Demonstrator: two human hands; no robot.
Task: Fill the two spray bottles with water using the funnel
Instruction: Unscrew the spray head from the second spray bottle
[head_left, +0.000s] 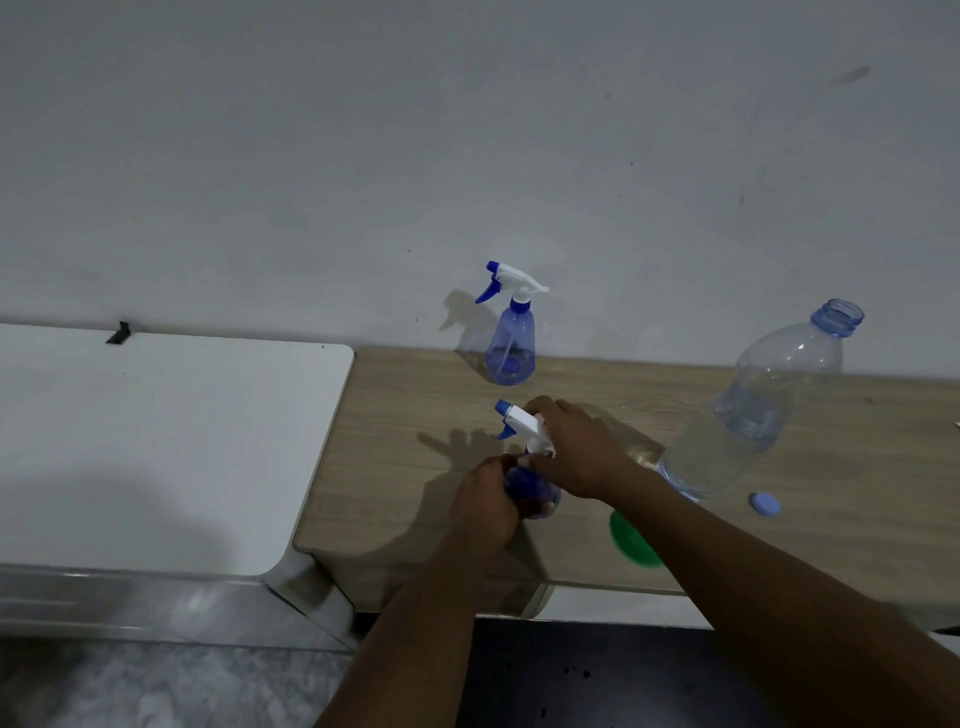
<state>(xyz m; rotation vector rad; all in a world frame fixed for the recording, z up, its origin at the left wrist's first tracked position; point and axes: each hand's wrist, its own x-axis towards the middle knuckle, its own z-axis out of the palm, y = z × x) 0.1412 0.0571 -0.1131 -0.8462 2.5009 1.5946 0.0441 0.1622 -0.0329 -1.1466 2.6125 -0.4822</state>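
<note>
A blue spray bottle (531, 488) stands on the wooden table (779, 519) near its front. My left hand (485, 506) is wrapped around its body. My right hand (574, 449) grips its white and blue spray head (522, 423) at the neck. A second blue spray bottle (510, 343) with its head on stands against the wall behind. The green funnel (631, 540) lies on the table under my right forearm, partly hidden. A large clear water bottle (753, 410), uncapped and part full, stands to the right.
The water bottle's blue cap (764, 504) lies on the table beside it. A white surface (156, 441) adjoins the table on the left. A white wall (467, 156) runs right behind both. The floor below is dark.
</note>
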